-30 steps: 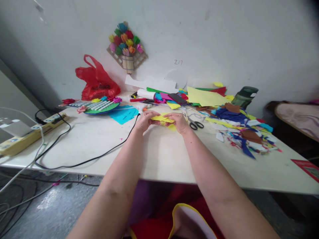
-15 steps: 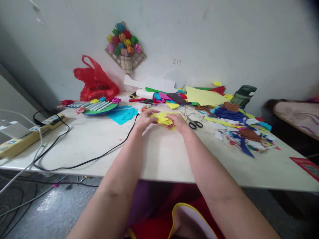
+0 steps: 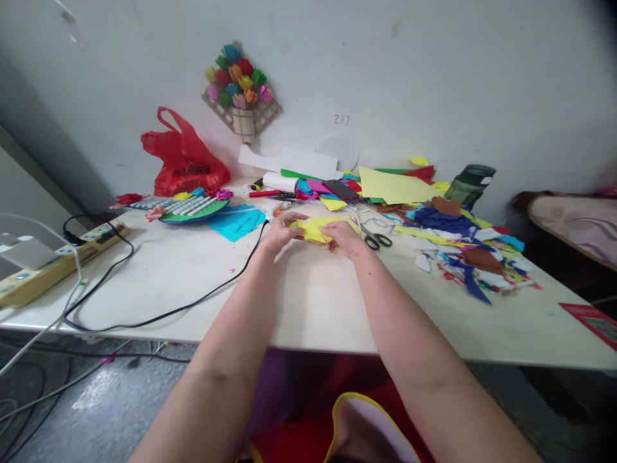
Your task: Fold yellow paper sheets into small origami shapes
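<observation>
Head view, looking forward and down across a pale counter (image 3: 313, 302).

Both bare forearms reach out from the near edge and meet toward the far middle of the counter. Left hand (image 3: 282, 233) and right hand (image 3: 344, 236) each pinch one side of a folded yellow paper (image 3: 315, 228), fingers closed on it, thumbs on top. The paper sits low over the counter between the two hands; cannot tell whether its underside touches the surface.

Just right of the right hand: black-handled scissors (image 3: 378, 240), lying flat, apart from the hand.

Further right: a loose heap of paper scraps (image 3: 463, 247), blue, brown, yellow, red and white, spread toward the counter's right edge. Behind it a large yellow sheet (image 3: 393, 188) lies over other coloured sheets, and a dark green bottle (image 3: 470, 183) stands near the wall.

Left of the hands: a cyan paper (image 3: 237, 222) lies flat, with a black cable (image 3: 193, 299) running from near the left hand across the counter to the left side. A yellow power strip (image 3: 53, 267) sits at the far left edge.

Back left: a red plastic bag (image 3: 186, 161) against the wall. Above it, a paper flower bouquet (image 3: 241, 87) is fixed to the wall.
</observation>
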Demonstrator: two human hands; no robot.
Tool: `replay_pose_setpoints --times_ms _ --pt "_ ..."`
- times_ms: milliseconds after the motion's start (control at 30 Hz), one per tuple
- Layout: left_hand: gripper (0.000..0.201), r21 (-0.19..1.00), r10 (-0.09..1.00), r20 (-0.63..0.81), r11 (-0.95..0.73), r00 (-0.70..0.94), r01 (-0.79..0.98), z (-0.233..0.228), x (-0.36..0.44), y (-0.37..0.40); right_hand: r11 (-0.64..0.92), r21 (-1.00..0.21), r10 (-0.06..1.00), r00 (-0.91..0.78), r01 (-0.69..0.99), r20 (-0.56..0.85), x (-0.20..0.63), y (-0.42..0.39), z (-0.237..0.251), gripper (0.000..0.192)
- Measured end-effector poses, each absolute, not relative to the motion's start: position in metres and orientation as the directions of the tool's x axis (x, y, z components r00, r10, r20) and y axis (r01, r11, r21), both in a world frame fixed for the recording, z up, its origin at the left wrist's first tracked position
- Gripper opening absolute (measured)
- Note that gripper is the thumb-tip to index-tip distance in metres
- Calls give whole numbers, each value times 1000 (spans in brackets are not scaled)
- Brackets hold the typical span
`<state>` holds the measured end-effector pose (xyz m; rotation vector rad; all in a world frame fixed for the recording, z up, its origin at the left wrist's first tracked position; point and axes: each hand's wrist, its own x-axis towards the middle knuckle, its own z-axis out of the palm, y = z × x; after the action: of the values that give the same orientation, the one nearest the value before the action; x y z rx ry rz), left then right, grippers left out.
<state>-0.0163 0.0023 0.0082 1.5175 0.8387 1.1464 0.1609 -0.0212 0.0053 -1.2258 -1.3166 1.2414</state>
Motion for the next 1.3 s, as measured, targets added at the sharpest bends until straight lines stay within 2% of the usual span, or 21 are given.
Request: replay_pose_setpoints --times_ms 200,367,500,633,833,1033,1300 --pt "35 970 930 241 -240 277 -38 9 -16 1 -13 -998 994 -107 60 -20 161 -22 8 24" --pt "40 972 924 233 -234 305 -33 9 -16 2 -23 -1000 990 -140 18 -25 162 -22 9 39" --pt "42 970 910 234 -241 342 -22 9 -15 1 -1 -996 987 -158 90 -16 160 -24 8 27" --pt "44 972 901 234 -226 364 -66 6 -15 4 -10 -991 992 -124 136 -27 157 -26 8 25" --pt "26 961 915 190 -99 355 -258 -1 -18 14 31 -994 993 -115 108 19 156 -24 6 22" --pt "20 963 924 190 -111 331 -244 -3 -18 15 44 -995 990 -135 87 32 158 -23 4 25" --pt "21 973 926 161 -92 341 -211 -7 -18 18 46 -995 992 -125 83 36 157 -23 4 18"
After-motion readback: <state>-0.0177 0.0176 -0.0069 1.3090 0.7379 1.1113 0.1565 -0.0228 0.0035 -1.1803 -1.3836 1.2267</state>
